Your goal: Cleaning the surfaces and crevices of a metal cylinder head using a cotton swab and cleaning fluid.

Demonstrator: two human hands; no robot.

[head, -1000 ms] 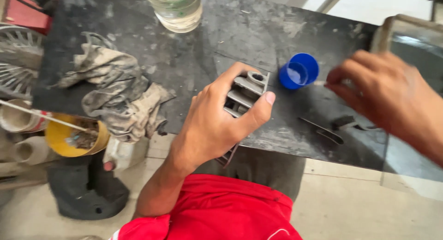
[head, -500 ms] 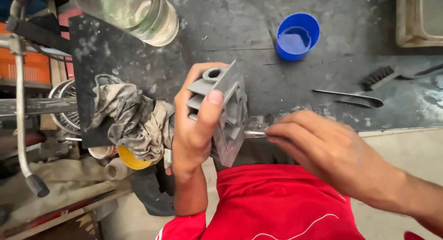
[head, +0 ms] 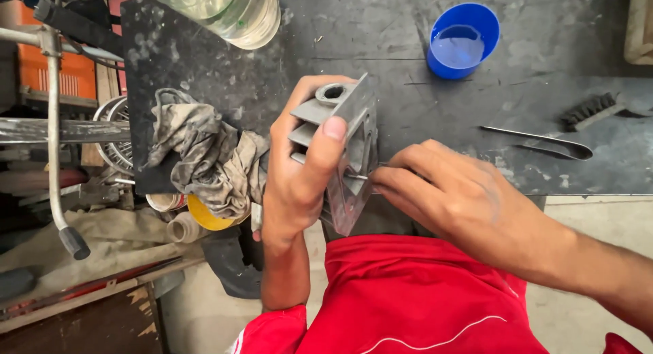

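1. Over the bench [head: 476, 89] edge, my left hand [head: 299, 177] clenches a finned metal part [head: 347, 150], thumb across its fins; its lower end hides behind my fingers.
2. My right hand [head: 462, 197] pinches a thin tool [head: 358, 176] against the part, its tip hard to make out.
3. At the top edge, a clear jar [head: 231, 10] is cut off.
4. Beyond, a blue cup [head: 462, 40] holds liquid.

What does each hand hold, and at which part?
The left hand grips the finned metal part around its finned side, thumb on the flat face. The right hand pinches a thin tool, tip against that face.
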